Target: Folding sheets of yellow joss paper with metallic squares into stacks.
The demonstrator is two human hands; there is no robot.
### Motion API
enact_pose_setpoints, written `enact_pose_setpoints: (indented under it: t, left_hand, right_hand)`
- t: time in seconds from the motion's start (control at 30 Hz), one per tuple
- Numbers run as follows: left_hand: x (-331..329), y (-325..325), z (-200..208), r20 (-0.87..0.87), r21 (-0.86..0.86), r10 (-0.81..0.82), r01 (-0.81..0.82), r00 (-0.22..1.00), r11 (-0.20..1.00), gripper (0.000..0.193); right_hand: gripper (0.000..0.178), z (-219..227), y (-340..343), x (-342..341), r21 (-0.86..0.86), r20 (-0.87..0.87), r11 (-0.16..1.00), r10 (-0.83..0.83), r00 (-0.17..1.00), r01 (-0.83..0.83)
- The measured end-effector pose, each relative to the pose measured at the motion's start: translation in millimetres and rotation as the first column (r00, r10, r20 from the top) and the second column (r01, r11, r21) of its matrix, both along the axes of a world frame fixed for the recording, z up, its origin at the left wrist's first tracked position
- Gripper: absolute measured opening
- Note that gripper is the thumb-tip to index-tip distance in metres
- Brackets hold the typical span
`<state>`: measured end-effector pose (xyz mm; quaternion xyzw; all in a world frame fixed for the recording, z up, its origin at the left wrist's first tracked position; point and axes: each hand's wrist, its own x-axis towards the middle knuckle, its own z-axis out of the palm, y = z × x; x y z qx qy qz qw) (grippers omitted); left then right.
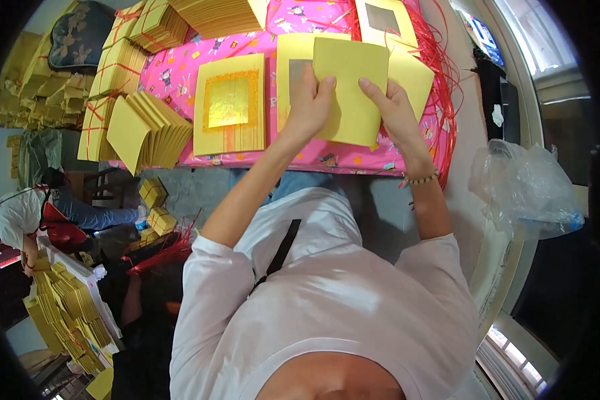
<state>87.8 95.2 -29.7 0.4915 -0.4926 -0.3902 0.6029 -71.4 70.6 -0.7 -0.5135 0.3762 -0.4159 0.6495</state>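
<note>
The yellow paper [351,93] is above the pink tablecloth [288,157]. The left hand [310,103] grips its left edge, the right hand [395,110] its right edge; perhaps it is several sheets. Left of it stands a gold-marked paper stack [231,103]; to the right lie red strings [451,87].
</note>
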Motion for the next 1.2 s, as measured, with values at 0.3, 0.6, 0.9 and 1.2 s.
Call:
enact_pose_setpoints:
  t: [0.3, 0.6, 0.9, 1.2]
  left_hand:
    - [-6, 33, -1, 0.051, -0.05, -0.006, 0.009, 0.999, 0.999, 0.024]
    - [-6, 53, 8, 0.039, 0.079, -0.125, 0.122, 0.991, 0.989, 0.031]
    - [3, 61, 13, -0.169, 0.278, -0.213, 0.254, 0.962, 0.926, 0.031]
    - [-2, 66, 4, -0.153, 0.231, -0.231, 0.262, 0.961, 0.937, 0.031]
  right_hand:
    - [0.025, 8, 19, -5, -0.044, 0.005, 0.993, -0.109, 0.994, 0.109]
    - [0.02, -1, 21, -17, -0.05, 0.084, 0.958, -0.277, 0.957, 0.281]
    - [0.023, 0, 58, -28, 0.128, -0.084, 0.991, -0.02, 0.996, 0.031]
    - [0.027, -17, 79, -34, 0.114, -0.103, 0.993, 0.005, 0.995, 0.007]
